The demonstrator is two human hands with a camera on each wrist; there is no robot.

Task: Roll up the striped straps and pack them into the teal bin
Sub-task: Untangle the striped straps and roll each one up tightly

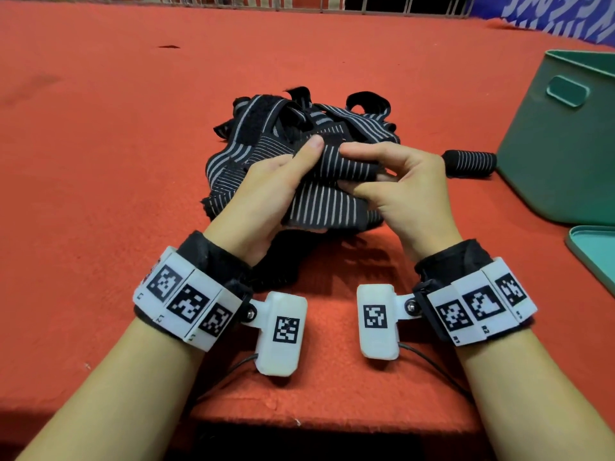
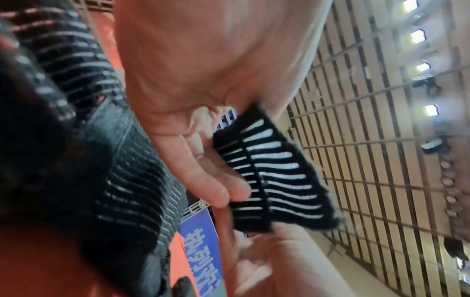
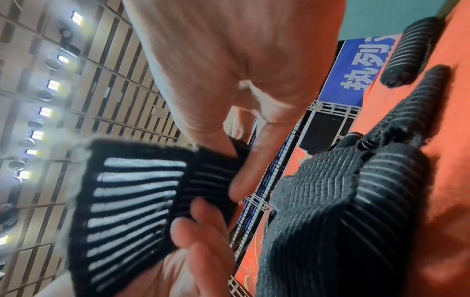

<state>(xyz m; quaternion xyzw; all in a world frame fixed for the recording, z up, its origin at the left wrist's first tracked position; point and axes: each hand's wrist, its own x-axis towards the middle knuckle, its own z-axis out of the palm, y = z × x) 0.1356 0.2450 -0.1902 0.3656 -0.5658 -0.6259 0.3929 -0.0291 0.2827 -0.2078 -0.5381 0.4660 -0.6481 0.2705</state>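
A: What are the hands doing?

B: Both grasp one strap [image 1: 336, 161]. The left hand [image 1: 266, 191] has its thumb on top of the strap's striped end and its fingers curled beneath. The right hand [image 1: 406, 188] pinches the same end from the other side, thumb and forefinger meeting the fabric close to the left thumb.

A: Do the wrist views agree?

B: Yes. The left wrist view shows the strap's folded end [image 2: 274, 176] pressed between fingers [image 2: 218, 180] and thumb. The right wrist view shows the same black-and-white end [image 3: 142, 205] caught between fingertips [image 3: 244, 180].

A: Where is that strap lying?

B: Its held end is raised just above the pile [image 1: 299, 128] of loose straps heaped in the middle of the red desk [image 1: 100, 161]. The rest of it trails down into the pile.

A: Is anything rolled?

B: One roll [image 1: 469, 163] lies on its side on the desk, to the right of the pile and just beside the bin [image 1: 559, 154].

A: And the bin?

B: It stands at the desk's right edge, well apart from the hands. Its inside is out of sight. A teal lid [image 1: 595, 251] lies flat nearer the person, just in front of it.
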